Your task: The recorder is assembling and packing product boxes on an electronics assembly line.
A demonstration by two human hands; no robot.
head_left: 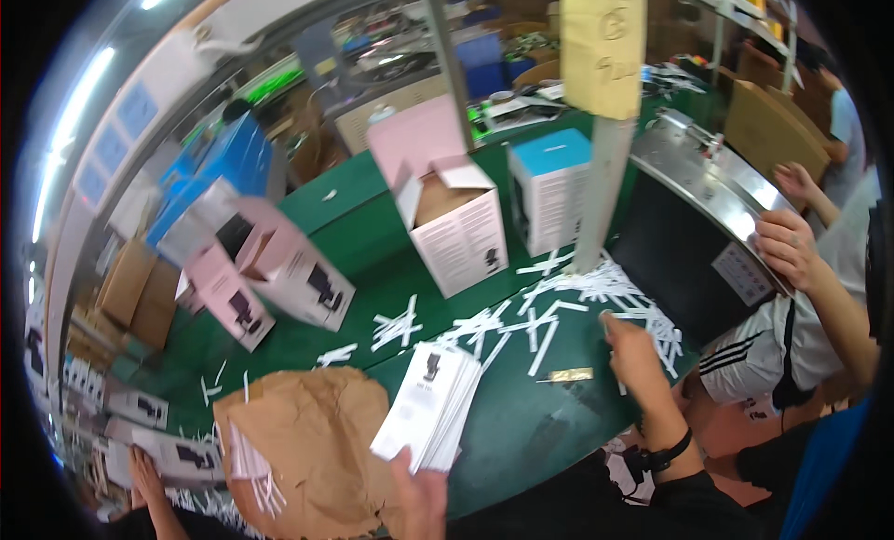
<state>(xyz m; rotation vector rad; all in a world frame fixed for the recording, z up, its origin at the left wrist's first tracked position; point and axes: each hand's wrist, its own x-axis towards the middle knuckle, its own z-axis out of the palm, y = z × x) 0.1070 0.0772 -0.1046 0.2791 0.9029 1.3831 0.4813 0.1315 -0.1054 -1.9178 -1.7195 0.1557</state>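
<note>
The stack of white booklets [426,405] is in the left hand [419,498], which is clamped on its near end with the thumb on top; the fingers below are hidden. From far away, I see uneven edges on the side toward the right hand [638,358]. The 2 hands are well apart. I cannot tell if the right hand's fingers are pinched or spread, but 1 finger points to the white paper strips [619,293] just past it. Brown paper [321,447] lies left of the stack, and a small gold piece [571,375] is between the hands, nearer the right. I think the booklets could slide apart and spill on the green table [503,438], because the hold is only at 1 end. Strips could get mixed in if the stack lands on them. A fast right-hand swipe could scatter them.
</note>
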